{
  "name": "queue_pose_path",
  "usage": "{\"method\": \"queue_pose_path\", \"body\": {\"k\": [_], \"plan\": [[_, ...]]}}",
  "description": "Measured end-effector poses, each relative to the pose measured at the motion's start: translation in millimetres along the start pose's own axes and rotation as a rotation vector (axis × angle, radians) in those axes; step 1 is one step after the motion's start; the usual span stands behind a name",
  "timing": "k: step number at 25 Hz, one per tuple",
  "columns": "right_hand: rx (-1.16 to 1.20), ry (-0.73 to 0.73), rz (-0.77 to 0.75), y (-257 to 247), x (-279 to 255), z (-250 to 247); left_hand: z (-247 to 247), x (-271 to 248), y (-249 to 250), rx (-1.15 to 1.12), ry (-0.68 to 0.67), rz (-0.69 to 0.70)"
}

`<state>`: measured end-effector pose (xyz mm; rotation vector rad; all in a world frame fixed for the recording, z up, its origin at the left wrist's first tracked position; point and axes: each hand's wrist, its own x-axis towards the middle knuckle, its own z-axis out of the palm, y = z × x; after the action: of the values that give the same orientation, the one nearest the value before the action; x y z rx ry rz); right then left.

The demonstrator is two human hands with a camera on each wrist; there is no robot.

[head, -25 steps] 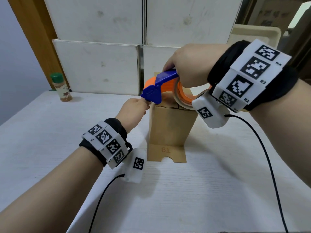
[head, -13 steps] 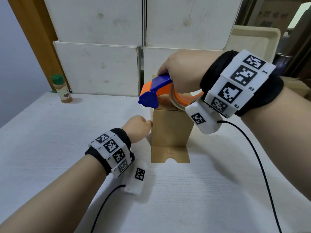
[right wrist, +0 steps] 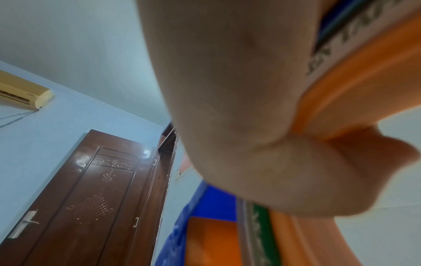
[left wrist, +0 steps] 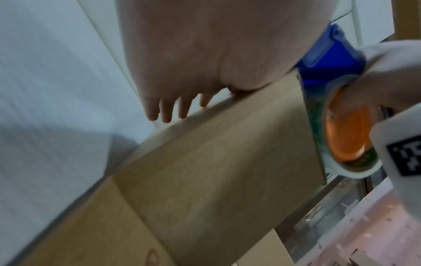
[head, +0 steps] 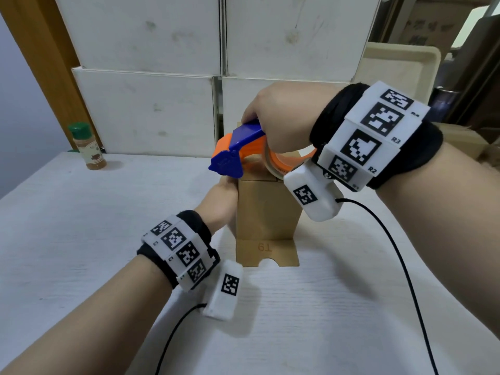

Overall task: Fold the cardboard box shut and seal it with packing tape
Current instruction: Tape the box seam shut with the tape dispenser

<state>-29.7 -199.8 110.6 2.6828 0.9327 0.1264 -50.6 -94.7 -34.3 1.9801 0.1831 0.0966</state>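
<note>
A tall brown cardboard box [head: 266, 212] stands upright on the white table [head: 81, 226], its top flaps folded down. My left hand [head: 220, 204] lies against the box's upper left side. In the left wrist view its fingers [left wrist: 166, 111] run straight along that side, and the thumb touches the box's [left wrist: 216, 162] edge. My right hand [head: 284, 117] grips an orange and blue tape dispenser [head: 235, 152] just above the box top, blue nose pointing left. The tape roll [left wrist: 346, 140] hangs over the top right corner. Any tape on the box is hidden.
A bottom flap [head: 266, 253] of the box lies flat on the table towards me. A green-capped spice jar [head: 89, 147] stands at the back left. Stacked white boxes [head: 151, 109] form a wall behind, with a beige tray [head: 400, 63] at the right. Black wrist cables [head: 400, 253] trail across the table.
My left hand left the dispenser's nose, dropped down and now lies on the box's upper left side. The right hand lowered the dispenser slightly towards the box top.
</note>
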Motion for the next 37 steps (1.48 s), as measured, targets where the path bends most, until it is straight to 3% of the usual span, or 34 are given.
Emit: {"method": "queue_pose_path", "body": {"k": [4, 7, 9, 12, 18, 27, 37], "plan": [[-0.003, -0.007, 0.017, 1, -1, -2, -16, 7, -4, -0.008, -0.050, 0.063], [-0.006, -0.011, 0.013, 0, -1, -2, -26, 13, -8, -0.188, -0.238, 0.128], [-0.006, -0.011, 0.013, 1, -1, -1, -25, 16, -6, -0.134, -0.329, 0.167], [0.006, -0.032, 0.005, 2, 0, -3, -15, 14, 3, -0.035, -0.241, 0.243], [0.050, 0.010, 0.000, 12, -5, 0, -11, 10, 9, -0.003, -0.265, 0.200], [0.234, 0.176, 0.013, 41, -22, 15, -5, 19, 17, 0.196, -0.237, 0.446], [0.362, 0.263, -0.027, 35, -12, 18, -22, 22, 7, 0.229, -0.198, 0.439]]}}
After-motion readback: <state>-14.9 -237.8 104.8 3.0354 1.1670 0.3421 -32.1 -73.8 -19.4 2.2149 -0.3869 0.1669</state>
